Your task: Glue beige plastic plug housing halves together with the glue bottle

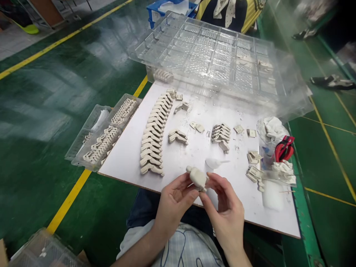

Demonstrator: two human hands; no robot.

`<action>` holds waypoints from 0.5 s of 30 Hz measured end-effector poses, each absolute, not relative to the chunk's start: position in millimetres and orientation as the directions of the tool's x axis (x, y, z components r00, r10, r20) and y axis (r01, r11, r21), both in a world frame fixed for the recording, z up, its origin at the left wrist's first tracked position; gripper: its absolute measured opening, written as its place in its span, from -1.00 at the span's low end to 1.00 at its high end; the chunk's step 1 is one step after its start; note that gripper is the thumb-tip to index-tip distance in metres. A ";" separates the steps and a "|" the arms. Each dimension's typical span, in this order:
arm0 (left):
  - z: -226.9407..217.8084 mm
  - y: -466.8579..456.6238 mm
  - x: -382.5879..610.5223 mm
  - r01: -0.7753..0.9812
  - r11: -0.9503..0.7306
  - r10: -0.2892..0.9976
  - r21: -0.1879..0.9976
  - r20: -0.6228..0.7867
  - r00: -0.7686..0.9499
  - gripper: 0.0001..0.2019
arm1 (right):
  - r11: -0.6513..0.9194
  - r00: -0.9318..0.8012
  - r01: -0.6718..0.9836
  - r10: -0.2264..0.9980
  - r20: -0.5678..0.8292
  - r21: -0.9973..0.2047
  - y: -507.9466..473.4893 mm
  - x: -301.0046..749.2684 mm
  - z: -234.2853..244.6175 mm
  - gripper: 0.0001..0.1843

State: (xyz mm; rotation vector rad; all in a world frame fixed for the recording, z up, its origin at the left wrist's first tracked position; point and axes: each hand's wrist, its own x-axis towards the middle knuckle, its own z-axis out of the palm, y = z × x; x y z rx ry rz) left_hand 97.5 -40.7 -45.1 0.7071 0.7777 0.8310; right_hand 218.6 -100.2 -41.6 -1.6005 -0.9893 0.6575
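Between my fingertips, over the front edge of the white board, is a pale grey molded piece [198,178] with a small rounded knob. My left hand [175,198] pinches its left side, and my right hand [224,204] grips its right side and lower edge. Just beyond it a small white squeeze bottle [213,163] with a thin nozzle lies on the board. A long curved row of similar angled grey pieces [155,133] runs along the left. A shorter stack [221,133] and a small group of pieces [178,137] lie further in.
The white board [194,155] carries loose flat pieces, red-handled pliers [284,148] and a white block [272,194] at the right. Large clear compartment trays [211,44] are stacked at the back. Other filled clear trays [97,139] stand beyond the left edge.
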 end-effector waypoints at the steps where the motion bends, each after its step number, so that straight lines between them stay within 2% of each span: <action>1: -45.7 -41.3 96.4 -0.338 0.408 0.869 0.848 -0.247 0.430 -0.75 | -0.070 0.527 0.170 0.849 0.031 -0.983 -100.2 217.8 -43.0 -0.64; 3: -47.8 -42.3 94.0 -0.214 0.130 0.929 0.968 -0.044 0.367 -0.74 | -0.081 0.524 -0.043 0.847 -0.091 -0.996 -100.3 215.5 -45.3 -0.68; 4: -49.1 -42.5 93.0 -0.121 -0.050 0.940 0.991 0.087 0.330 -0.74 | -0.085 0.497 -0.142 0.856 -0.145 -0.986 -100.4 214.0 -46.1 -0.70; 6: -51.4 -42.1 91.9 0.063 -0.367 0.901 0.928 0.339 0.270 -0.73 | -0.088 0.445 -0.297 0.868 -0.219 -0.951 -100.2 209.9 -47.2 -0.72; 7: -52.3 -41.6 91.8 0.124 -0.474 0.866 0.872 0.436 0.247 -0.73 | -0.084 0.431 -0.353 0.870 -0.242 -0.932 -100.1 207.5 -47.3 -0.73; 10: -53.3 -40.0 92.5 0.184 -0.588 0.806 0.787 0.554 0.209 -0.73 | -0.080 0.431 -0.455 0.852 -0.298 -0.887 -99.8 199.9 -46.7 -0.74; 15: -54.0 -35.5 93.8 0.162 -0.582 0.805 0.797 0.537 0.251 -0.74 | -0.083 0.483 -0.466 0.811 -0.332 -0.881 -101.2 195.4 -47.7 -0.68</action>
